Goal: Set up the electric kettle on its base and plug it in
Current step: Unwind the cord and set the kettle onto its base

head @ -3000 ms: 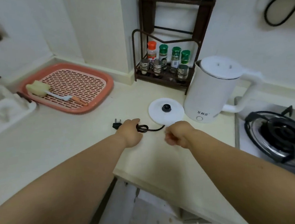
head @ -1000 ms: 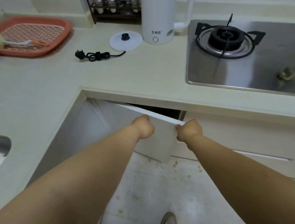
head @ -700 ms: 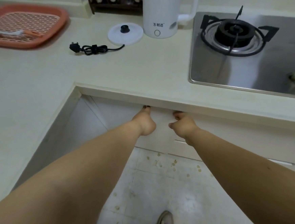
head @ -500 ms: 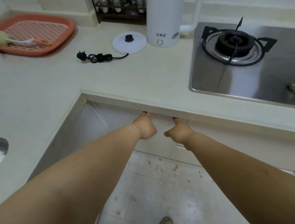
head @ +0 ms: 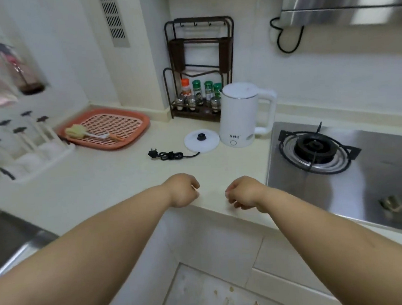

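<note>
A white electric kettle (head: pixel 240 115) stands upright on the cream counter (head: pixel 115 180), its handle to the right. Just left of it lies its round white base (head: pixel 201 140) with a black centre pin. The base's black cord (head: pixel 171 155) lies bundled on the counter, ending in a black plug (head: pixel 152 153) at the left. My left hand (head: pixel 182 190) and my right hand (head: pixel 244 192) hover over the counter's front edge, well short of the kettle. Both have loosely curled fingers and hold nothing.
A gas hob (head: pixel 315 150) on steel fills the right. A dark spice rack (head: pixel 200 97) with small jars stands behind the base. A pink drain tray (head: pixel 125 124) with a brush lies at back left, a white rack (head: pixel 34 155) beside it, a sink (head: pixel 5 240) at far left.
Both hands pushed the cabinet door below the counter shut, then rose from under the counter's edge to above it. The view tilted up from the floor to the counter and wall.
</note>
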Demonstrator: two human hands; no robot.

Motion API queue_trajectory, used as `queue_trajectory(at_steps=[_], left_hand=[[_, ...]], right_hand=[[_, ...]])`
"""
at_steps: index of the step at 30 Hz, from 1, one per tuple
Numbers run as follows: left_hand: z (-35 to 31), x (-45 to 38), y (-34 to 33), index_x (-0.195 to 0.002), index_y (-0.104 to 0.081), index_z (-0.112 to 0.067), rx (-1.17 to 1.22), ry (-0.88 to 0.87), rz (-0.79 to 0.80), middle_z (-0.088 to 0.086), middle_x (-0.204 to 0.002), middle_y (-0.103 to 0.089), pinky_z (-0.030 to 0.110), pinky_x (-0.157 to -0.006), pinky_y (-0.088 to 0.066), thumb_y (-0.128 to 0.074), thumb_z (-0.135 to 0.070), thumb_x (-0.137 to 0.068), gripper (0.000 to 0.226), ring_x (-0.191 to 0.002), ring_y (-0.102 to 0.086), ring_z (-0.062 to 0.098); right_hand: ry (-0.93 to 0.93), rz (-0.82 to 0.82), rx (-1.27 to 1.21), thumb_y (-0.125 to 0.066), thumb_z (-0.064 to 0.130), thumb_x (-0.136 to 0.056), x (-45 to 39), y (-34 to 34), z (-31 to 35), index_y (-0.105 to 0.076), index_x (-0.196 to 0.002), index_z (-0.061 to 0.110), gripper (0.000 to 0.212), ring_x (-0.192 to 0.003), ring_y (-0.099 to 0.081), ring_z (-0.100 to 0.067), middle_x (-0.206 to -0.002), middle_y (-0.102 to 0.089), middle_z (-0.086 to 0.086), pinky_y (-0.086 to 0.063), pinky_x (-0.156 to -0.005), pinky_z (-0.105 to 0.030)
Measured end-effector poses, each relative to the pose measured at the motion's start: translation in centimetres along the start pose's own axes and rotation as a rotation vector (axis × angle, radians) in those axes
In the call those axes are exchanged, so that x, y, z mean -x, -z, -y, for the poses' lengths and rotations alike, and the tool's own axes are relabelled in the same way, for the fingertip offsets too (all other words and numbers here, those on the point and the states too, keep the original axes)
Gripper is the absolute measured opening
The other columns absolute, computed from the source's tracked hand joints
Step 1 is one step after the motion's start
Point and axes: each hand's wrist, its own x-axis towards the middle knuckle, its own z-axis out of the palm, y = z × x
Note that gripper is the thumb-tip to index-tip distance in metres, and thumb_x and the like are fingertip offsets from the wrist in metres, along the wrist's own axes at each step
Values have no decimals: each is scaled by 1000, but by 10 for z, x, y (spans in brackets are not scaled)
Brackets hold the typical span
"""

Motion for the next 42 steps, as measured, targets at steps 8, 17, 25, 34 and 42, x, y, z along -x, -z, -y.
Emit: queue_trajectory(at_steps=[8, 17, 25, 34, 42], left_hand=[[63, -66, 40, -139, -45, -18, 15, 108, -85, 4, -148, -44, 26, -107, -34, -49, -25, -93, 47, -135, -42, 23], [125, -187, 69, -139, -42, -19, -71, 118, -39, 5, -136, -50, 36, -103, -41, -51, -21, -88, 52, -125, -47, 28], [140, -237, 77, -134, -48, -18, 52, 44, 153, 0, -129, -58, 28, -99, -43, -69, -32, -82, 58, -117, -55, 20], [137, -246, 78, -91, -71, -17, 162, 37, 112, 7, -105, -71, 34, -85, -56, -57, -8, -84, 18, -97, -67, 26], [136, -245, 71, -101, -72, -16, 97, 44, 234, 6, -93, -70, 26, -66, -48, -63, -27, -85, 22, -78, -57, 18]], right_hand=[[1, 23, 67, -53, 12, -90, -71, -9, 45, -61, -104, -5, 24, -77, -48, -24, -89, -51, -13, -40, -70, -32], [-90, -34, 13, -52, 12, -84, -194, -19, 86, -49, -123, -7, 43, -80, -45, -23, -91, -46, -5, -38, -72, -33], [-110, -130, -43, -55, 18, -86, -240, -10, 96, -47, -134, 17, 48, -122, -49, -26, -136, -49, -6, -42, -99, -32], [-39, -9, -19, -56, 9, -83, -255, -3, 113, -66, -103, 18, 24, -81, -57, -22, -96, -59, -6, -51, -75, -29], [95, 107, 60, -66, 5, -78, -262, -28, 128, -64, -116, 11, 39, -93, -61, -21, -104, -64, -8, -52, -89, -31]])
